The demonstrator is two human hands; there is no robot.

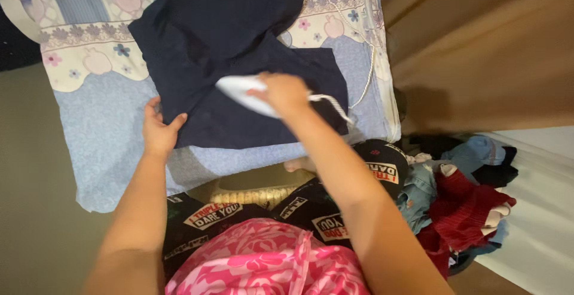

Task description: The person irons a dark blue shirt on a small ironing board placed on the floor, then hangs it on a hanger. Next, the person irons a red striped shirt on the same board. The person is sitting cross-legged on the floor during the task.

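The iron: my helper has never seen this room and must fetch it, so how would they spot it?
Find the blue floral sheet spread as a pad, with a dark navy garment on it. On the garment's lower middle, under the right hand, sits the iron: the only white, pointed thing there, trailing a white cord.

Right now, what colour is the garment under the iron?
Dark navy garment, plain; head view shows it best.

White-and-red rectangular printed patches (pixel 213 215) on black garment, near bottom centre

Left hand (pixel 159 128) flat, right hand (pixel 286 93) clenched
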